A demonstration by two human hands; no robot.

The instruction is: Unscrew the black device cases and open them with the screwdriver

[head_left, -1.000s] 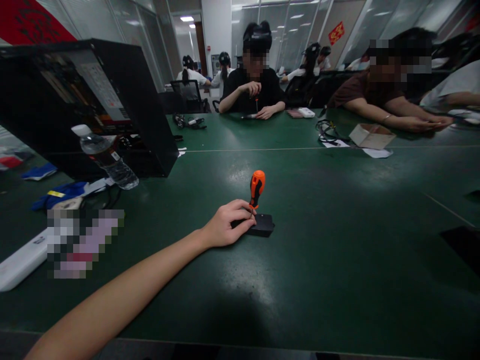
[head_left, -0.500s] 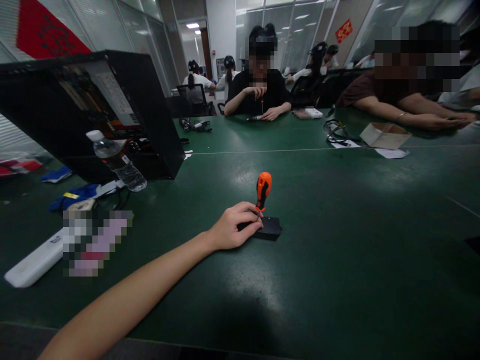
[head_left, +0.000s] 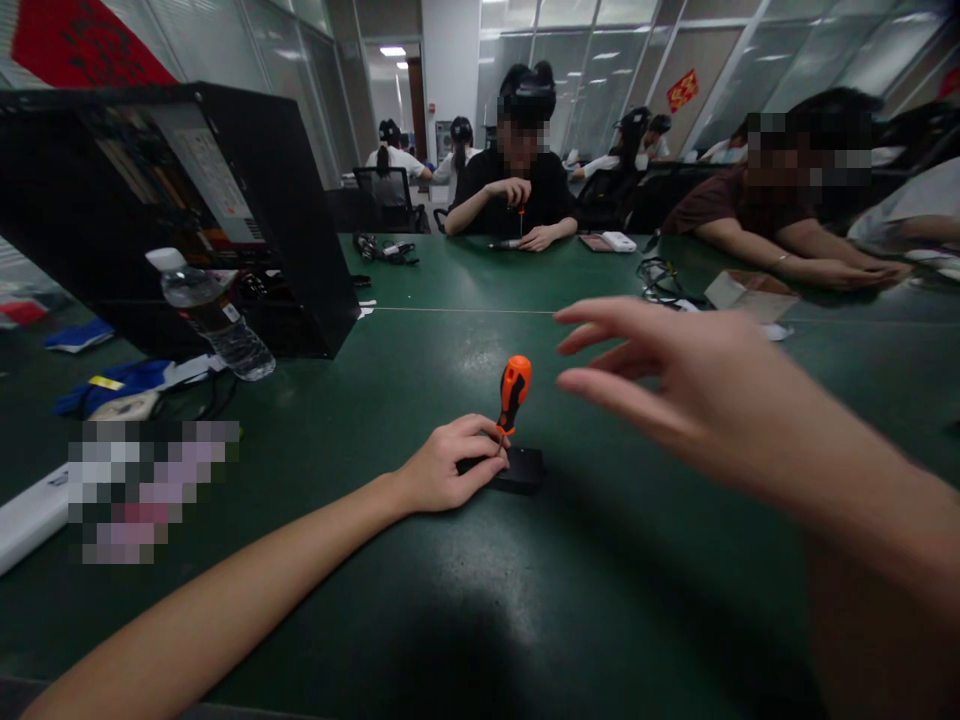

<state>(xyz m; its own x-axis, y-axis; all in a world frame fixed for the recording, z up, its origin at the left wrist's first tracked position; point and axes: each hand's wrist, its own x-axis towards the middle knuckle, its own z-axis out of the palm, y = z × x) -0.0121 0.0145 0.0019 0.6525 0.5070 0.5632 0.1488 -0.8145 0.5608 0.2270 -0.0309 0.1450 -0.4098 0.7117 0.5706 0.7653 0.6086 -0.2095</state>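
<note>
On the green table lies a small black rectangular box (head_left: 521,472), its left part covered by my left hand (head_left: 456,463). The thumb and fingers of that hand pinch the thin metal shaft of an orange and black screwdriver (head_left: 515,393). The screwdriver stands nearly upright, leaning slightly right, with its tip end hidden by the fingers at the box. My right hand (head_left: 660,370) hangs in the air to the right of the screwdriver handle, fingers stretched out and thumb apart. Nothing is in it, and it does not touch the handle.
An opened black computer case (head_left: 285,220) stands at the left, with a water bottle (head_left: 217,315) before it. A white power strip (head_left: 34,510) lies nearer. Across the table (head_left: 420,350), a person in black (head_left: 517,170) works with a screwdriver. A small open box (head_left: 750,295) sits at right.
My right hand has come into view from the right, reaching toward the screwdriver handle. My left hand still pinches the shaft. The whole view has shifted slightly.
</note>
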